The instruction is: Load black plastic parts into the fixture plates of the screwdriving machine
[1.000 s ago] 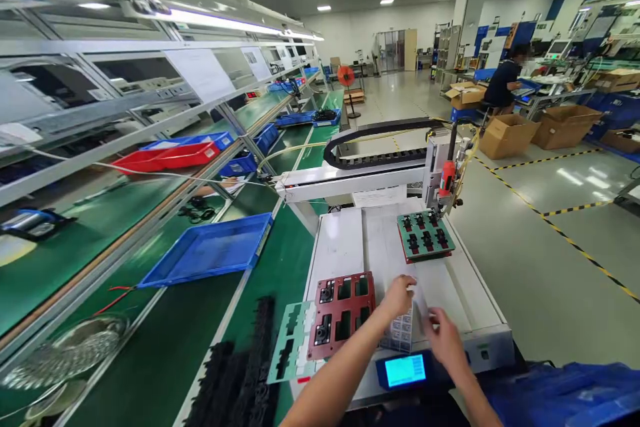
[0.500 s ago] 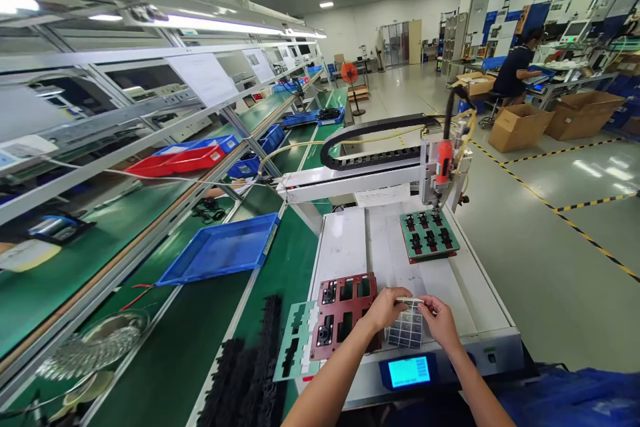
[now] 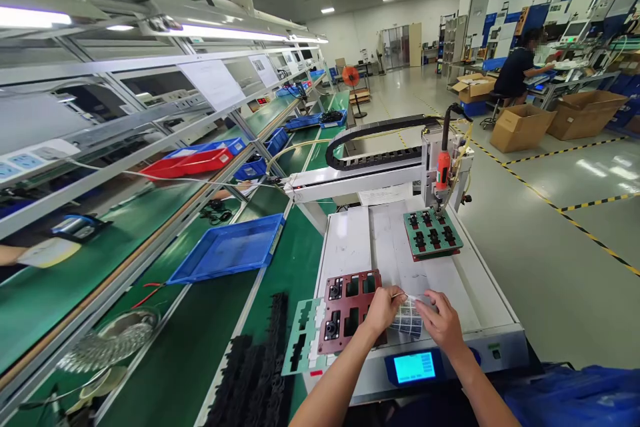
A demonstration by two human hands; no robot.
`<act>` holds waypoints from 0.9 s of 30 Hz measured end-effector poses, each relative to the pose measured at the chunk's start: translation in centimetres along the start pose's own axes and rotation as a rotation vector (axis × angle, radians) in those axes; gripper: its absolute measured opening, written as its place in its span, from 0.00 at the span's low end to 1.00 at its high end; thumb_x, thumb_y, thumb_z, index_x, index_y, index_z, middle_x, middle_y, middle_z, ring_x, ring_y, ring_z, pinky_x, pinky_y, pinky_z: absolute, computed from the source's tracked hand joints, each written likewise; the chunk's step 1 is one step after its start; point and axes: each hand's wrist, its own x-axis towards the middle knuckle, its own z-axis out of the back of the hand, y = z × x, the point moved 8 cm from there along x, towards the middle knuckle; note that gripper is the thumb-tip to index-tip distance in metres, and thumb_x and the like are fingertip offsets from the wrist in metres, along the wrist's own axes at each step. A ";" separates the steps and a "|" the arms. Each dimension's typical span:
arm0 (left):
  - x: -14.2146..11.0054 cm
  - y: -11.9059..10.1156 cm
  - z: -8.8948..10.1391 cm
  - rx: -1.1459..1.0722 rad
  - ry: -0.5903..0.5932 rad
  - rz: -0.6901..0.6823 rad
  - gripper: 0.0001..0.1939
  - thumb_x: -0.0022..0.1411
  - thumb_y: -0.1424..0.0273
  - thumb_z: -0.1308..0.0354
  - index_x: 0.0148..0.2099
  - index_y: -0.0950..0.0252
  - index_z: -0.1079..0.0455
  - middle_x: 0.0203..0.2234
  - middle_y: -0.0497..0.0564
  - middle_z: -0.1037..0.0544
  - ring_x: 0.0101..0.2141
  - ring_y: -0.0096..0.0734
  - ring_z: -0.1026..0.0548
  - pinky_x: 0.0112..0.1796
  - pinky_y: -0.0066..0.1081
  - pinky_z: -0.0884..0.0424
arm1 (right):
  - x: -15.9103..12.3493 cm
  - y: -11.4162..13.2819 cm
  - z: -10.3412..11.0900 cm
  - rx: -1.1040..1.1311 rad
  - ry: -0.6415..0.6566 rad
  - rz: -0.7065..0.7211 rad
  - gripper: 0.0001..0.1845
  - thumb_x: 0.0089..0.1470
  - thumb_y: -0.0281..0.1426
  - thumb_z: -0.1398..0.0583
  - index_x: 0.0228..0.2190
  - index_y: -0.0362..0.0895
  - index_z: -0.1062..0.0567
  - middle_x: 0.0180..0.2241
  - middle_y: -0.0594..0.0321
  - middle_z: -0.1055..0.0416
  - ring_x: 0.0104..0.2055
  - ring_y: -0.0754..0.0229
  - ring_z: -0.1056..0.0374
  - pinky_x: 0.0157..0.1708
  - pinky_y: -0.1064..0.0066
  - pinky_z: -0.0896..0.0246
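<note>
sheet [image 3: 407,321]: located between the two hands, over the near edge of the white bed [image 3: 345,233], beside the red plate [image 3: 342,310] and above the screen [image 3: 414,367]. both hands are at its upper part, neither clearly nearer. the left hand [image 3: 383,308] has thumb and finger pinched on the upper left edge. the right hand [image 3: 444,323] has its fingertips closed on the upper right side; exact contact there is too small to confirm. the visible face slopes from the fingertips toward the wearer; which side is longer cannot be told at this angle.

sheet condition: thin, flexible, slightly bowed, with a grid of small dark, glossy rectangles parted by pale lines.

red plate: flat, matt, rigid-looking, with rectangular openings; two black square parts with round centres sit in its left column. its right side is partly behind the left hand. green plate [image 3: 301,347]: thin, with irregular cut-outs, at the red plate's left.

jig [image 3: 433,235]: beyond the hands, green over red, six black parts in two rows of three, beneath the red driver [image 3: 443,170]. black strips [image 3: 250,373]: rough, jagged, on the green bench [image 3: 295,247]. tray [image 3: 230,250]: blue, shallow, smooth plastic, same bench.
</note>
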 end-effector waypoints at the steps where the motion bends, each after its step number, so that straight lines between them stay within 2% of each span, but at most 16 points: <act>1: -0.1 -0.1 0.0 0.008 0.002 -0.007 0.17 0.70 0.64 0.45 0.38 0.68 0.19 0.30 0.55 0.16 0.32 0.38 0.22 0.34 0.30 0.32 | 0.0 0.4 0.0 -0.009 -0.009 0.020 0.13 0.67 0.33 0.40 0.46 0.53 0.15 0.49 0.52 0.21 0.47 0.46 0.26 0.44 0.53 0.26; 3: -0.2 -0.5 0.0 0.020 0.020 -0.036 0.18 0.71 0.64 0.46 0.37 0.68 0.19 0.29 0.55 0.17 0.31 0.38 0.22 0.34 0.31 0.32 | 0.3 1.0 -0.1 -0.021 -0.030 0.046 0.15 0.67 0.33 0.39 0.52 0.53 0.18 0.50 0.52 0.21 0.50 0.45 0.27 0.49 0.50 0.26; 6: -0.3 -1.2 0.0 0.035 0.060 -0.101 0.18 0.72 0.63 0.47 0.37 0.67 0.20 0.31 0.55 0.17 0.33 0.38 0.22 0.37 0.31 0.31 | 1.3 1.1 -1.0 -0.017 -0.033 0.002 0.31 0.68 0.33 0.41 0.69 0.51 0.37 0.47 0.54 0.20 0.53 0.45 0.28 0.52 0.48 0.26; 8: -0.3 -1.4 0.0 0.047 0.075 -0.137 0.18 0.73 0.63 0.48 0.38 0.66 0.21 0.33 0.56 0.17 0.34 0.38 0.22 0.39 0.31 0.31 | 2.0 0.9 -1.7 -0.033 -0.010 -0.019 0.36 0.69 0.33 0.42 0.73 0.49 0.45 0.44 0.55 0.18 0.53 0.44 0.28 0.52 0.47 0.26; 11: 0.4 -1.2 0.1 0.061 0.077 -0.160 0.19 0.75 0.64 0.51 0.37 0.66 0.22 0.31 0.56 0.18 0.33 0.38 0.23 0.38 0.32 0.30 | 2.6 1.1 -2.1 -0.092 -0.018 0.041 0.30 0.69 0.32 0.42 0.69 0.49 0.38 0.42 0.56 0.17 0.52 0.44 0.26 0.54 0.46 0.29; 14: 1.4 -0.7 0.5 0.052 0.041 -0.170 0.16 0.73 0.68 0.50 0.40 0.67 0.22 0.31 0.57 0.18 0.33 0.39 0.22 0.41 0.34 0.28 | 2.5 1.3 -2.2 -0.092 -0.025 0.092 0.23 0.69 0.31 0.41 0.63 0.51 0.28 0.40 0.58 0.16 0.49 0.46 0.24 0.54 0.49 0.29; 16: 1.9 -0.2 1.8 0.035 -0.050 -0.170 0.13 0.71 0.69 0.47 0.48 0.67 0.23 0.40 0.60 0.17 0.42 0.43 0.20 0.48 0.39 0.26 | 2.5 1.5 -2.3 -0.077 -0.036 0.094 0.25 0.69 0.30 0.41 0.65 0.51 0.31 0.42 0.57 0.17 0.50 0.47 0.23 0.55 0.50 0.28; 18: 1.5 0.5 4.4 0.013 -0.205 -0.154 0.18 0.70 0.69 0.46 0.60 0.67 0.28 0.54 0.63 0.21 0.56 0.47 0.25 0.58 0.46 0.31 | 2.8 1.8 -3.1 -0.006 -0.060 0.028 0.33 0.70 0.32 0.42 0.71 0.49 0.43 0.53 0.52 0.21 0.56 0.47 0.26 0.56 0.49 0.27; 20: -0.2 1.7 7.8 -0.003 -0.385 -0.117 0.22 0.73 0.66 0.49 0.66 0.65 0.34 0.63 0.64 0.28 0.63 0.47 0.32 0.64 0.50 0.37 | 3.6 2.3 -5.4 0.144 -0.032 -0.075 0.39 0.70 0.33 0.43 0.74 0.50 0.53 0.64 0.48 0.31 0.62 0.46 0.30 0.57 0.49 0.26; 23: -5.1 4.7 12.7 -0.094 -0.674 -0.010 0.21 0.76 0.61 0.54 0.62 0.65 0.31 0.59 0.64 0.25 0.60 0.46 0.28 0.62 0.50 0.35 | 5.5 5.1 -12.0 0.385 0.123 -0.113 0.41 0.67 0.31 0.43 0.74 0.55 0.53 0.68 0.50 0.38 0.64 0.46 0.31 0.60 0.47 0.27; 25: -9.0 7.5 14.7 -0.239 -0.824 0.078 0.21 0.74 0.55 0.50 0.55 0.63 0.25 0.53 0.61 0.21 0.55 0.46 0.24 0.57 0.46 0.29 | 7.2 7.9 -16.6 0.456 0.203 -0.064 0.44 0.62 0.27 0.42 0.73 0.58 0.51 0.69 0.53 0.39 0.65 0.46 0.32 0.60 0.47 0.28; 27: -12.3 10.0 15.3 -0.364 -0.899 0.150 0.23 0.69 0.50 0.43 0.49 0.63 0.22 0.47 0.60 0.18 0.49 0.47 0.21 0.52 0.43 0.25 | 8.8 10.3 -20.5 0.474 0.243 -0.024 0.48 0.57 0.24 0.39 0.72 0.59 0.49 0.71 0.55 0.43 0.66 0.46 0.35 0.59 0.47 0.27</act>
